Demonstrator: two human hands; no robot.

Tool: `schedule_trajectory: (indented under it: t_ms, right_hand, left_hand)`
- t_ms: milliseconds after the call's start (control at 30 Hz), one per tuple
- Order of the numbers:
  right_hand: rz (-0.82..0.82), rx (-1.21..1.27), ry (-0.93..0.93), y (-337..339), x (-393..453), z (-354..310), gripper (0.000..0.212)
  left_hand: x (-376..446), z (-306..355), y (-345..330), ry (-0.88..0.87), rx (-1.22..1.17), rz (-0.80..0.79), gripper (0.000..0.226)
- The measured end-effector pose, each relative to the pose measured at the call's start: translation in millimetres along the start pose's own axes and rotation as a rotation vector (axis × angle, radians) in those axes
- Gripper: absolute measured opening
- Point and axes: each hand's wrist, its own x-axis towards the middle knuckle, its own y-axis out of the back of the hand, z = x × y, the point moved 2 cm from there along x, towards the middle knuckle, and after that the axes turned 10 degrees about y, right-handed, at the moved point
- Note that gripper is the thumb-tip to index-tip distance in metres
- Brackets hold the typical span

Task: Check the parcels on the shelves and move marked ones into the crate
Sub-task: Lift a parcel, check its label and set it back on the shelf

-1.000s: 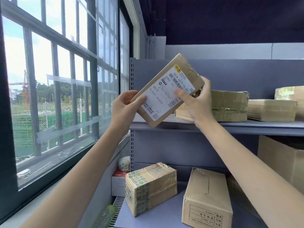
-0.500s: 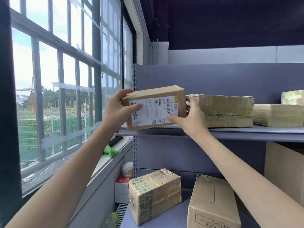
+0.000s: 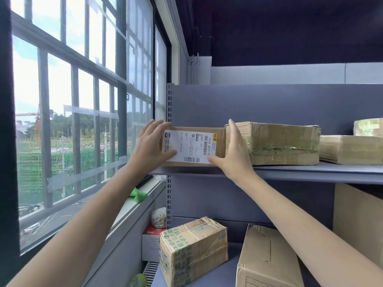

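While the labelled parcel [image 3: 194, 146] stood on the upper shelf [image 3: 310, 172], touching the taped box [image 3: 275, 142] on its right, left hand [image 3: 150, 146] and right hand [image 3: 232, 154] flanked it, fingers loosened. No crate visible; other parcels apparently unchecked.

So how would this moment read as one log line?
labelled parcel standing on upper shelf | left hand, right hand flank it, fingers straight
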Motion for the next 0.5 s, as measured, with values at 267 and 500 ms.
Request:
schedule_trajectory:
  t_ms: [267, 500]
  right_hand:
    - [-0.304, -0.465, 0.207, -10, 33, 5, 0.087]
    - [-0.322, -0.56, 0.208, -29, 46, 11, 0.085]
  left_hand:
    - [11, -2, -8, -0.084, 0.31, -0.02, 0.083]
    - [29, -17, -22, -0.035, 0.37, -0.095, 0.084]
